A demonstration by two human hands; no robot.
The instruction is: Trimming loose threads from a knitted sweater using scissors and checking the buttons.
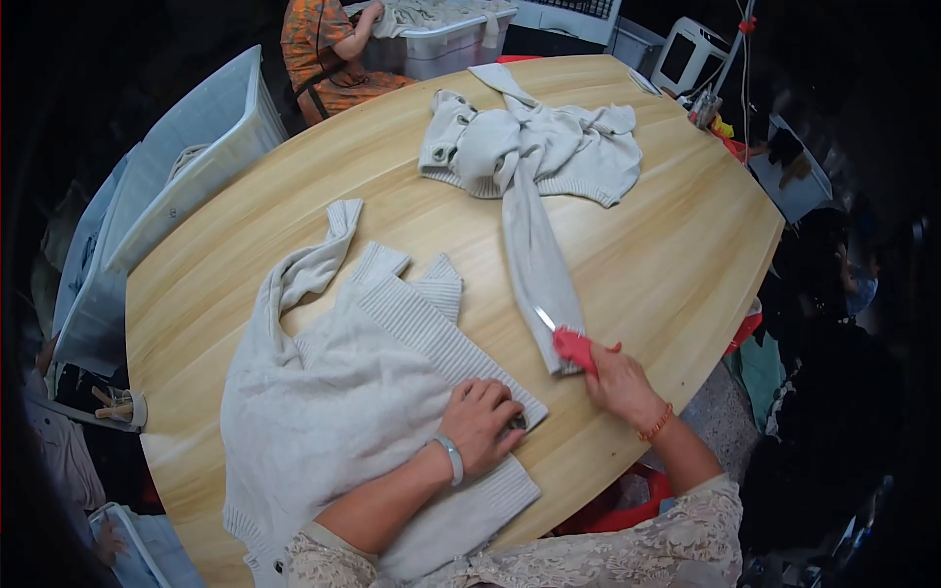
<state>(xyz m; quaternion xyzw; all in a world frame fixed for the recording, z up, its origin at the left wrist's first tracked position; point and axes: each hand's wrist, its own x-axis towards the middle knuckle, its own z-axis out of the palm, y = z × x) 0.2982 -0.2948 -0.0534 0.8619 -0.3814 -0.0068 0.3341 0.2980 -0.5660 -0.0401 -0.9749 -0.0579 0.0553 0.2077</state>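
A light grey knit sweater (333, 392) lies spread on the table in front of me, its ribbed bands angled to the right. My left hand (480, 423) rests on it, fingers laid over the cloth beside a ribbed band, with a dark round eyelet partly showing by the fingertips. In my right hand (620, 382) are red-handled scissors (572, 345), their metal blades pointing up and left. The blades lie over the cuff end of a long sleeve from a second grey sweater (578, 157). That sweater is bunched up farther away, with large dark eyelets.
The wooden table (451, 255) has a curved edge. Translucent plastic bins (186, 167) stand off its left side. Beyond the far edge, a person in orange patterned clothing (338, 59) is beside a cloth-filled tub (441, 49). Small items (704, 110) sit at the far right edge.
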